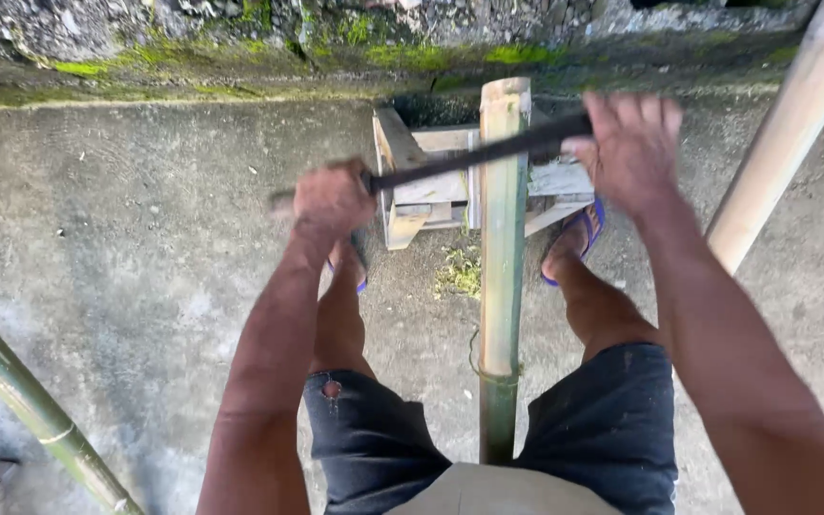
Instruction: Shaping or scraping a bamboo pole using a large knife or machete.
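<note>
**Two hands on a long blade laid across a bamboo pole**

The person's left hand (333, 198), left of the frame's centre, is curled into a tight fist around the handle end of a long dark blade (479, 153); its fingers are wrapped together and no gap shows between them. The hand is slightly blurred. The right hand (629, 148), in the upper right of the centre, lies over the far end of the same blade with its fingers (643, 113) stretched forward and close together, the palm pressing down on the metal rather than closing around it; whether the thumb hooks under the blade cannot be told.

The blade runs from the left fist up and to the right, crossing the top part of a green bamboo pole (503, 257). This pole stands up the middle of the frame, between the person's knees, and its cut upper end rests against a small wooden stand (412, 181) in the upper centre. The feet, in blue sandals (584, 234), are planted either side of the pole on a concrete floor (126, 248).

Another bamboo pole (21, 396) crosses the lower left corner, and a paler pole (793, 124) slants down the upper right. A mossy stone wall (193, 38) runs along the top edge.
</note>
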